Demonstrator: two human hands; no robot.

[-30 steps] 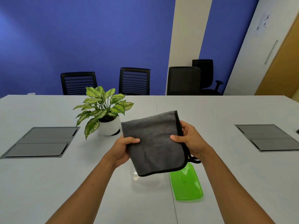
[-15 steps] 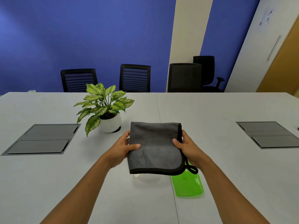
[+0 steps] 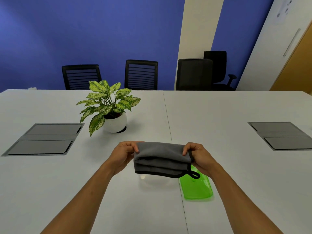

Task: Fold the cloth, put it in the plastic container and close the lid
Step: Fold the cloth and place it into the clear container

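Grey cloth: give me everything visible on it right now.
The grey cloth looks like plush microfibre with a dark bound edge and a small black hanging loop at its lower right corner. It is folded into a flat, layered bundle, long side running left to right, held in the air above the table. The left hand pinches its left end and the right hand its right end. It hangs over the mostly hidden clear container, and its loop overlaps the green lid in the picture.

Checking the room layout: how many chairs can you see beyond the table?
4. Two slatted-back chairs stand behind the plant, a solid-back one sits right of them, and another with an armrest behind that. Others could be out of frame.
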